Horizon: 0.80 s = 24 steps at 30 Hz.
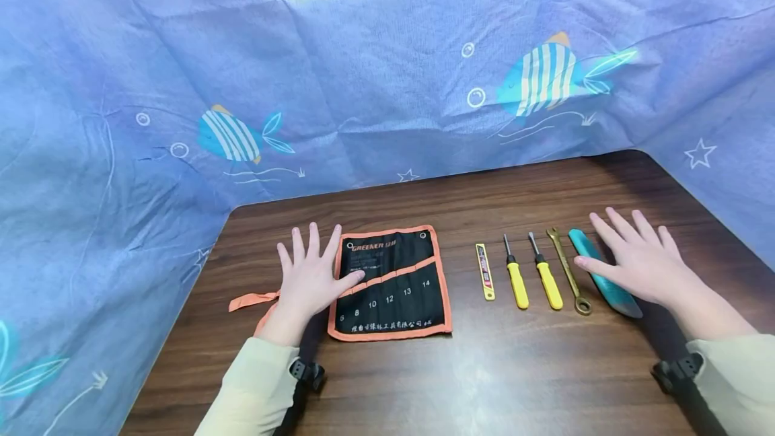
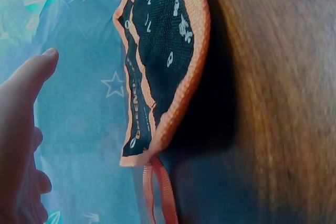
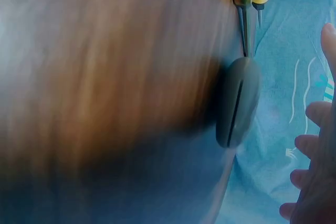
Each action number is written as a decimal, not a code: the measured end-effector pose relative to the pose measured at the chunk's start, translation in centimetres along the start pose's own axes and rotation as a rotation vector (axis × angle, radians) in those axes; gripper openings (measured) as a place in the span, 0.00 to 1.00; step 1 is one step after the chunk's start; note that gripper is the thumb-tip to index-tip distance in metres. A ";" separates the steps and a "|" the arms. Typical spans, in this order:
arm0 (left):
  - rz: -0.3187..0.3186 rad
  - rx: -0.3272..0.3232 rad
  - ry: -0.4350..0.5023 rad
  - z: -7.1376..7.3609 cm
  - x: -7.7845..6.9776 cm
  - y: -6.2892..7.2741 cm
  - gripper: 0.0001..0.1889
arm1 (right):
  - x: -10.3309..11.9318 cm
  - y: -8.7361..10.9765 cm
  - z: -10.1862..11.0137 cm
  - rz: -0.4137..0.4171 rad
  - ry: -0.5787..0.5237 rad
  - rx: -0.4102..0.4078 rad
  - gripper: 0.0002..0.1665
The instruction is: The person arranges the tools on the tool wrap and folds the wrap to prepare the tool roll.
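Head view: two bare hands are held palm down over a dark wood-grain table (image 1: 472,369), one at each side of a set of tools. The left hand (image 1: 311,282) has its fingers straight and fanned wide, with nothing in its grasp; in the head view its thumb overlaps the left part of a black tool pouch (image 1: 393,318). The pouch lies unrolled on the table, left of the tools, edged in orange and printed with numbers including 8, 10, 12, 13 and 14 along its pocket band. An orange strap (image 1: 251,301) extends from its left side, partly hidden by the left hand and wrist.

The right hand (image 1: 643,266) is likewise fully spread and holds nothing; its thumb crosses in front of a teal tool (image 1: 582,245), the rightmost of the row. Leftward from this tool lie a wrench (image 1: 566,266), ring end toward the person, two yellow-handled screwdrivers (image 1: 547,284) with shafts pointing away, and a flat yellow strip (image 1: 484,272) bearing a dark label. The five pieces lie side by side without touching.

Left wrist view: the thumb and fingers stand apart from the pouch. Right wrist view: the fingers stand apart from the teal tool. Behind the table hangs a blue cloth (image 1: 363,52) with striped fish.
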<state>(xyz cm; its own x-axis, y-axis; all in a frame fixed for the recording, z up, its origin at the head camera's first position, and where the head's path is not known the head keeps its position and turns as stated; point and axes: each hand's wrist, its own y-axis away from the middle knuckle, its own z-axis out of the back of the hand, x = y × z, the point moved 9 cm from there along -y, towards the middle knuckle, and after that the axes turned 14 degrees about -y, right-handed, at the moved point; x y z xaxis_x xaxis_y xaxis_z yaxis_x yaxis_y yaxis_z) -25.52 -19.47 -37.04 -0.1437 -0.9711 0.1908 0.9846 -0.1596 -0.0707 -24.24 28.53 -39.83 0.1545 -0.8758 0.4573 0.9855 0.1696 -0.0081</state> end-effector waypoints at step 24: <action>-0.027 -0.027 0.324 0.2 -2.1 -0.6 0.50 | 1.8 0.1 0.2 0.121 -0.217 -0.060 0.58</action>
<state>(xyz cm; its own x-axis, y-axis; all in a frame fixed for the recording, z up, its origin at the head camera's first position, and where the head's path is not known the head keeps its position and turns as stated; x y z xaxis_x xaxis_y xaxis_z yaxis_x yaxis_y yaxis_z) -25.82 -17.28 -37.24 -0.1978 -0.9718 -0.1280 0.9777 -0.1863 -0.0967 -23.90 27.11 -38.83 0.2590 -0.7322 0.6300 0.9642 0.2341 -0.1244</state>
